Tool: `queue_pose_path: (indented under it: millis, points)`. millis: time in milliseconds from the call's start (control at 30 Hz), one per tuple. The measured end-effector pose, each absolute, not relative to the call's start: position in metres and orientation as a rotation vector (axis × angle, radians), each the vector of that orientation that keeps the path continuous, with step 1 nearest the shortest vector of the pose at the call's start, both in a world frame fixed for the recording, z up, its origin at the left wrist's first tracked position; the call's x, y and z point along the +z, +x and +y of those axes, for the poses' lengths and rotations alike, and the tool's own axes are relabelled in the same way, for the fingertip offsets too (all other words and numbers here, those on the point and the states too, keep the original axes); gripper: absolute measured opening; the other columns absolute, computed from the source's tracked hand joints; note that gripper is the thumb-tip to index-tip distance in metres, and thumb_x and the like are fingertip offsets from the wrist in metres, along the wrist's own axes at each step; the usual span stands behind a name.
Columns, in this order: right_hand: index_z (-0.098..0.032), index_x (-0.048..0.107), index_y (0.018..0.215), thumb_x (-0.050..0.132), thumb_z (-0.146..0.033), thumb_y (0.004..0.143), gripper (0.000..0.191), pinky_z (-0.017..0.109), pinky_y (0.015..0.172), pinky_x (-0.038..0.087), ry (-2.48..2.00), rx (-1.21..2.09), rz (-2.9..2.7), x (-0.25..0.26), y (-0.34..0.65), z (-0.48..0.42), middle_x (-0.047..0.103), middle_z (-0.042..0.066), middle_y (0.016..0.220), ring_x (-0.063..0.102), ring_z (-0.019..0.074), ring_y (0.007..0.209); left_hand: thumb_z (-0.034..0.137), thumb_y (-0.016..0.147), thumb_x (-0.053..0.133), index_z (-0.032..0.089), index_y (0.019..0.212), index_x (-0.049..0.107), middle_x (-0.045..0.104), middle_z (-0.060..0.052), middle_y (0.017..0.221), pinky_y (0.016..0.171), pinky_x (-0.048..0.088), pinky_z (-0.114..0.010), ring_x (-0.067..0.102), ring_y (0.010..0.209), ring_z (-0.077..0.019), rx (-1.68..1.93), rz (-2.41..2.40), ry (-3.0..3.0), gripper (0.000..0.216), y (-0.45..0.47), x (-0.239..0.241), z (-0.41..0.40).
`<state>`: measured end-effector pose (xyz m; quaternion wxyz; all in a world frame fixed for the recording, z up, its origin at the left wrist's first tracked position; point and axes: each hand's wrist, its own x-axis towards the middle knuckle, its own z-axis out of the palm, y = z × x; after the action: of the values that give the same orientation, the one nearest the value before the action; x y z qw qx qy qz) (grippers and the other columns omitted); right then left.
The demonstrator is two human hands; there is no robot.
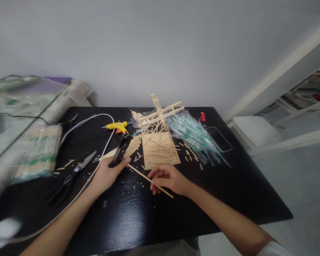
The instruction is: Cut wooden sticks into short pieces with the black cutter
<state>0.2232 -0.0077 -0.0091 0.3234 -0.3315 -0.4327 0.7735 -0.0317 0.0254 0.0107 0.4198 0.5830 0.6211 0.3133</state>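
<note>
My left hand [108, 176] is closed around a dark hand tool [120, 151], whose exact kind I cannot make out. Close to that thumb's tip is one end of a thin wooden stick [140, 173]. The stick slants down to the right, and my right hand [169, 179] has its curled fingers around the middle of it. Just beyond my hands lies a square panel of wooden sticks [146, 151] with loose sticks [164, 151] heaped on it. Behind rises a frame of joined sticks [160, 113]. A pile of sticks [133, 145] lies beside the panel.
A yellow glue gun [117, 126] and open scissors [74, 173] lie left on the black table [122, 220]. A white cable [82, 188] loops past my left arm. Plastic wrappers [189, 129], a phone [218, 138] and a red lighter [203, 116] are at right; packed sticks [40, 151] at left.
</note>
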Motion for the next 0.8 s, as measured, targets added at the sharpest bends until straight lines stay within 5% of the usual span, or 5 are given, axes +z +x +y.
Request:
queue_pose_path:
  millis: [333, 500, 800]
  points:
    - [-0.015, 0.069, 0.094, 0.071, -0.05, 0.087, 0.035, 0.019, 0.038, 0.035, -1.042, 1.922, -1.335, -0.009, 0.206, -0.02, 0.066, -0.002, 0.068, 0.047, 0.0055, 0.04, 0.046, 0.096, 0.057, 0.018, 0.08, 0.063, 0.062, 0.003, 0.071, 0.065, 0.044, -0.025, 0.055, 0.067, -0.0137, 0.632, 1.181, 1.766, 0.032, -0.006, 0.001, -0.004]
    - [-0.016, 0.07, 0.096, 0.068, -0.043, 0.092, 0.027, 0.023, 0.06, 0.049, -0.997, 1.558, -1.363, -0.003, 0.209, -0.02, 0.063, -0.002, 0.065, 0.06, 0.0109, 0.059, 0.04, 0.098, 0.054, 0.02, 0.09, 0.063, 0.064, 0.003, 0.075, 0.066, 0.045, -0.025, 0.056, 0.067, -0.014, 0.721, 1.348, 1.917, 0.024, -0.014, 0.007, -0.001]
    - [-0.017, 0.068, 0.099, 0.06, -0.031, 0.097, 0.016, 0.019, 0.051, 0.045, -1.045, 1.102, -1.484, 0.009, 0.217, -0.022, 0.059, -0.003, 0.063, 0.057, 0.01, 0.053, 0.033, 0.095, 0.056, 0.022, 0.118, 0.058, 0.072, -0.008, 0.107, 0.086, 0.053, -0.037, 0.068, 0.096, -0.0246, 0.631, 1.36, 2.097, 0.026, -0.013, 0.0, -0.002]
